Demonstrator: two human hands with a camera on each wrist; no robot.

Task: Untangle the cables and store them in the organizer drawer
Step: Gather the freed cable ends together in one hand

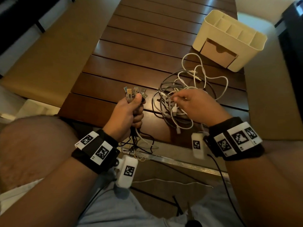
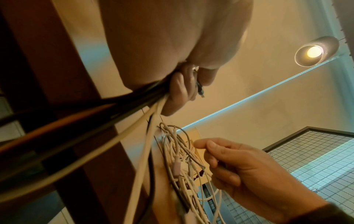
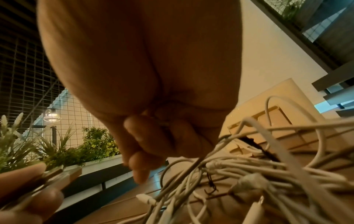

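My left hand (image 1: 129, 108) grips a bundle of cables just below their USB plugs (image 1: 134, 92), which point up over the near table edge. The bundle's black and white tails (image 1: 139, 141) hang below the fist; the left wrist view shows them running out of the left hand (image 2: 182, 89). A tangle of white and grey cables (image 1: 177, 86) lies on the table to the right. My right hand (image 1: 190, 102) sits on it, fingertips pinching a white cable. The cream organizer (image 1: 246, 35) stands at the far right, its drawer (image 1: 218, 53) facing me.
The table is dark slatted wood (image 1: 147, 38) with tan bench cushions (image 1: 49, 51) on both sides. In the right wrist view the cable tangle (image 3: 249, 174) spreads under my right hand (image 3: 153, 136), with the organizer (image 3: 277, 118) behind it.
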